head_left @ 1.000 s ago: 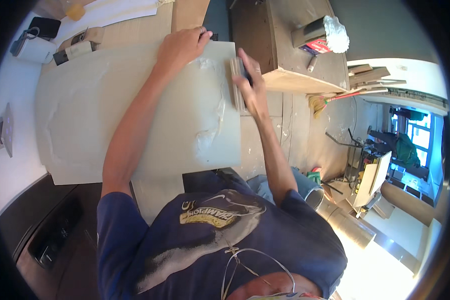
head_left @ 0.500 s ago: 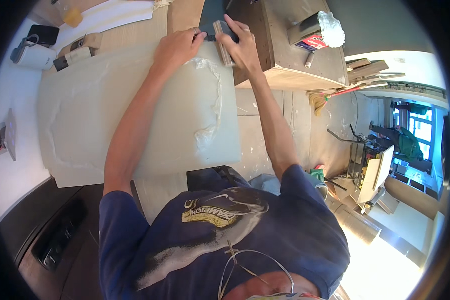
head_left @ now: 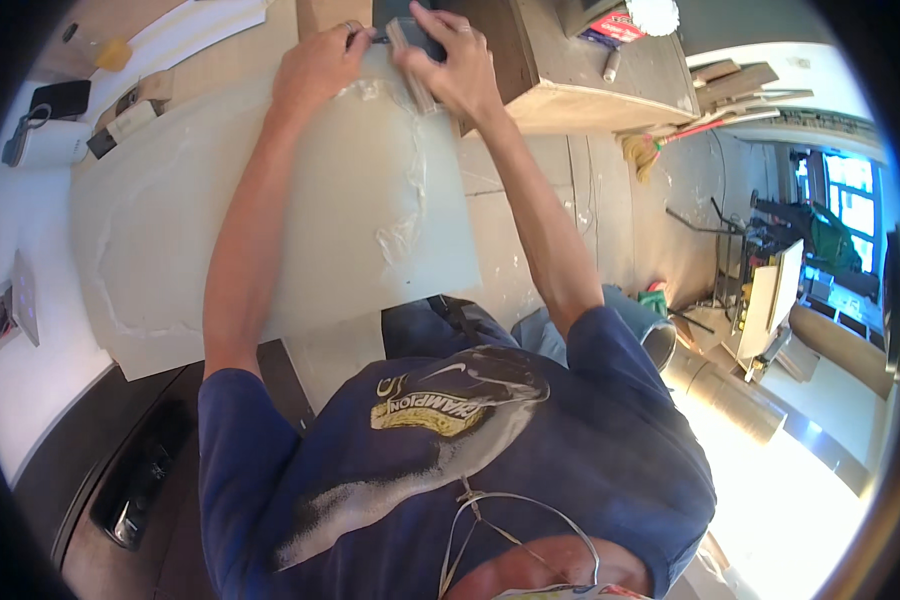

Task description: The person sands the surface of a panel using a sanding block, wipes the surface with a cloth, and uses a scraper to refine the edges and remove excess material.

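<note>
At the far edge of a large pale panel (head_left: 350,230), my right hand (head_left: 458,65) grips a flat wooden block (head_left: 402,45) with a dark face. The block lies along the panel's far right corner. Close by on the left, my left hand (head_left: 318,62) is closed, its fingertips pinching a small dark piece that I cannot make out. Its wrist rests above the panel's far edge. A wrinkled clear film or dried glue (head_left: 415,180) runs along the panel's right side, from the far edge toward the near edge.
A wooden cabinet (head_left: 610,95) stands right of my hands, with a foil-topped can (head_left: 615,22) on it. Beyond are wood offcuts (head_left: 735,85) and a broom (head_left: 642,150). A white device (head_left: 50,143) and a black box (head_left: 60,98) sit at the left. Another person (head_left: 820,235) is far right.
Both hands and the block appear shifted left and up in the picture, as the whole view has also moved slightly. The block is still in my right hand.
</note>
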